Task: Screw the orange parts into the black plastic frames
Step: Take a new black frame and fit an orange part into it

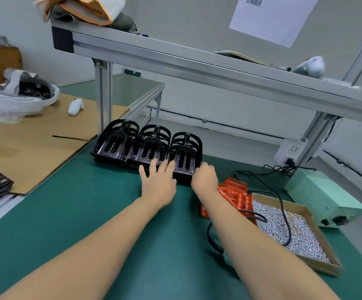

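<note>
My left hand (pixel 159 185) lies spread, fingers straight on the nearest black slotted plastic frame (pixel 185 159); my right hand (pixel 205 177) curls around its right edge. Stacked translucent orange parts (pixel 236 197) sit just beside my right wrist.

Three stacks of black frames (pixel 147 146) stood in a row. One pile of orange parts (pixel 234 195), one tray of screws (pixel 292 232), one green box (pixel 325 198), two hands.
</note>
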